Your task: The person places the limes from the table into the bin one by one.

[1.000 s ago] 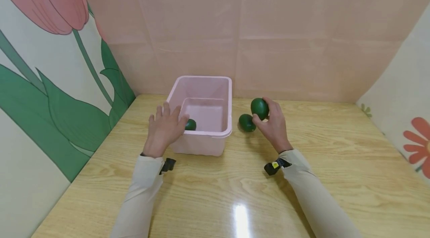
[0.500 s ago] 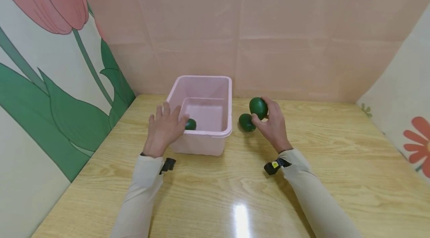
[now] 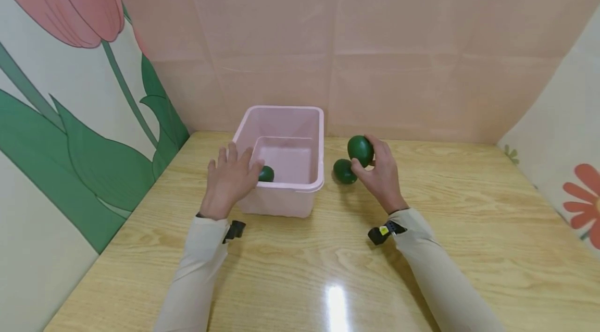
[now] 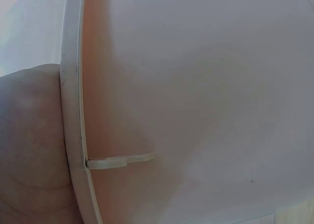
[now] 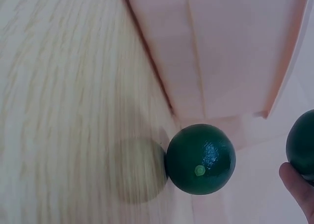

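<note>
Barely a shift this past second, so the work looks paused: right hand (image 3: 382, 175) pinches a fruit (image 3: 360, 151) aloft near a second fruit (image 3: 345, 171) | left hand (image 3: 227, 183), well apart, lies spread over the bin's (image 3: 276, 201) left rim, third fruit (image 3: 266, 173) inside | table (image 3: 459, 191) stretches on to its right edge.

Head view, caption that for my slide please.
Right hand holds a glossy green oval fruit beside a pale pink rectangular plastic tub.
</note>
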The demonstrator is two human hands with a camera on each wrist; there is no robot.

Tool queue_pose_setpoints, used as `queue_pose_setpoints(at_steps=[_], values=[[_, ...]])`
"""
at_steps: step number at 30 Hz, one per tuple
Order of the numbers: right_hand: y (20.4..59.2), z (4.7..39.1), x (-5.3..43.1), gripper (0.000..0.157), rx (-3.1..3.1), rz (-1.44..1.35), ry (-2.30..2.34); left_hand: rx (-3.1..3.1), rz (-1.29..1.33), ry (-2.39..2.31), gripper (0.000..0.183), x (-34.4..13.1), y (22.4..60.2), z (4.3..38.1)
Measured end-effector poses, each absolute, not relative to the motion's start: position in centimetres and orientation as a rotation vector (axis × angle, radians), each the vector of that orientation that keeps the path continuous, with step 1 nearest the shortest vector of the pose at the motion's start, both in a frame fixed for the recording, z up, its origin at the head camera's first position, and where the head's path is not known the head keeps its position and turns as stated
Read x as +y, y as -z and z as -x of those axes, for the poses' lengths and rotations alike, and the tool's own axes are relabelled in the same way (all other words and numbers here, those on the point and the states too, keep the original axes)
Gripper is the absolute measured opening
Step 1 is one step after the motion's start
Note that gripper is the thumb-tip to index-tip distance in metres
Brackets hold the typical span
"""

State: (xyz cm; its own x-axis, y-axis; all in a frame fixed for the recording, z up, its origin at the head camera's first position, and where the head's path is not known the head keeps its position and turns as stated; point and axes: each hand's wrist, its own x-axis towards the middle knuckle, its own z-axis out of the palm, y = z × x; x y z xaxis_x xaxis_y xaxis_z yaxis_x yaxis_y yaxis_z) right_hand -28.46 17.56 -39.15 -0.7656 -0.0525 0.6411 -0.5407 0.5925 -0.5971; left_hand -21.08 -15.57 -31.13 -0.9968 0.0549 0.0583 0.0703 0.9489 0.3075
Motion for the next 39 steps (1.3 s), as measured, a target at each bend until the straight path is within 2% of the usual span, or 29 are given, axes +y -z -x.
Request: queue_pose_setpoints(at_steps=[39], values=[[38.17,27.81,17.13,0.061,-2.202,-0.519,-1.101,-3.037,0.098,0.485,0.065,-15.59,31.28,21.12]])
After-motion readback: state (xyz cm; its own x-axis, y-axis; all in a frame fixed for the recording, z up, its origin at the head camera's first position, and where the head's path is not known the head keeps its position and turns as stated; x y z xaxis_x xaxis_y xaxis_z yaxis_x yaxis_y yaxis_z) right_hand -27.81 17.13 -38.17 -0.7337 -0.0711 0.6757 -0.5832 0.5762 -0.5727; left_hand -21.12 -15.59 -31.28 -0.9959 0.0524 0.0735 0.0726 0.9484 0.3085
